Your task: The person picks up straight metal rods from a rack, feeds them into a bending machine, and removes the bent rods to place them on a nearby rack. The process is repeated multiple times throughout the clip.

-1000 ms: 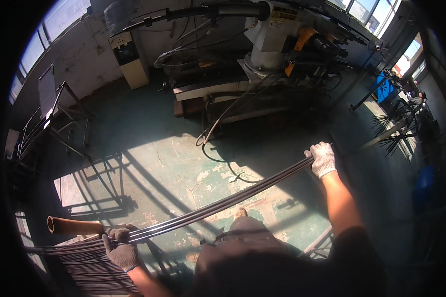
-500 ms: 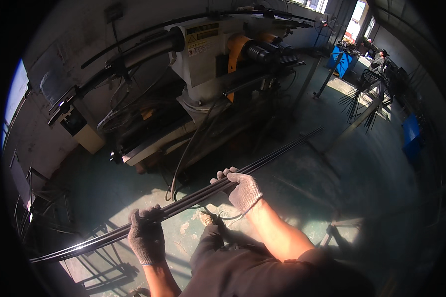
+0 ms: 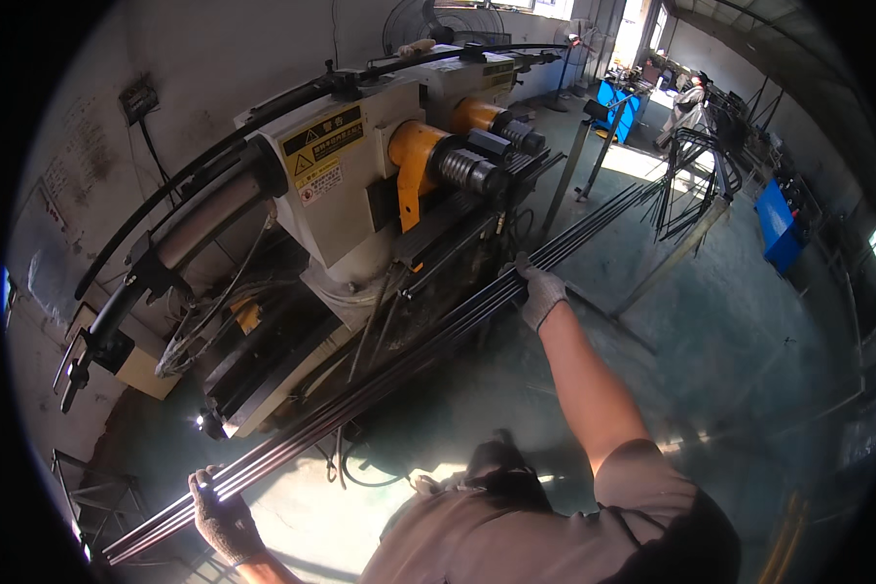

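A bundle of several long, thin, dark metal rods (image 3: 297, 436) runs slantwise across the view, from low on the left to far up on the right. My left hand (image 3: 226, 521), in a knitted work glove, is closed around its near left part. Farther along, my gloved right hand (image 3: 542, 295) grips the same bundle with the arm stretched out. The rods pass along the near side of a big white machine (image 3: 355, 229) with an orange bracket (image 3: 414, 170) and a ribbed dark spindle (image 3: 472, 173). Whether they touch it I cannot tell.
A stand holding many dark bent rods (image 3: 691, 175) is at the far right. Beyond it are a blue cabinet (image 3: 618, 109) and a person (image 3: 686, 102). A blue panel (image 3: 779, 226) stands at the right. A cable (image 3: 370, 479) loops on the floor below the machine.
Both hands have moved apart along the rods, the right one forward and right, the left one down and left. The rods have shifted closer to the machine, and my view has moved too.
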Demonstrator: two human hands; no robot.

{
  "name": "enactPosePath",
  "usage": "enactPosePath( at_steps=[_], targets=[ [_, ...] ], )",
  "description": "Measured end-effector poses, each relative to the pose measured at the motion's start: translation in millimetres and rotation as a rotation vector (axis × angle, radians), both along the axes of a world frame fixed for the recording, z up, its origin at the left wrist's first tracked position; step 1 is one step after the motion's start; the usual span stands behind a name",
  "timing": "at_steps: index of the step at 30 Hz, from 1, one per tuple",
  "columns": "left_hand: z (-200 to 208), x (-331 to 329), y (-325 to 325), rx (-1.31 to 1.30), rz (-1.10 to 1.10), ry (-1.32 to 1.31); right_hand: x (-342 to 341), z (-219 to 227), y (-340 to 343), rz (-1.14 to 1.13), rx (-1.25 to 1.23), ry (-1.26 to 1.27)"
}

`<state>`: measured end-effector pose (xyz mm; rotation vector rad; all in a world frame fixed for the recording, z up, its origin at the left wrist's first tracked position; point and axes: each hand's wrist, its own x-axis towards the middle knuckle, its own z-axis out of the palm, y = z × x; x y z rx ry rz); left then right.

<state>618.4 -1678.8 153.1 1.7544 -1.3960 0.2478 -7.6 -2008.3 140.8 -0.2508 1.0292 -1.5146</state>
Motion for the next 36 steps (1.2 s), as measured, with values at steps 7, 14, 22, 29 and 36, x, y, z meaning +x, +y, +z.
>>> enactPosePath(
  at_steps=[7, 14, 22, 29, 36],
  targets=[
    [15, -113, -119, 0.17, 0.04, 0.13, -62, 3, -155, -0.023, -0.222, -0.102],
    [0, -215, -242, 0.024, 0.065, 0.598, -96, 1, -275, 0.068, -0.29, -0.219],
    [-14, -281, -312, 0.154, 0.108, 0.477, -94, -4, -321, 0.091, -0.018, -0.1],
    [-31, -288, -353, 0.269, 0.178, 0.245, -98, -22, -346, 0.148, 0.08, 0.095],
    [-24, -241, -317, -0.401, -0.241, 1.821, -92, -34, -356, 0.13, 0.064, 0.215]
  ],
)
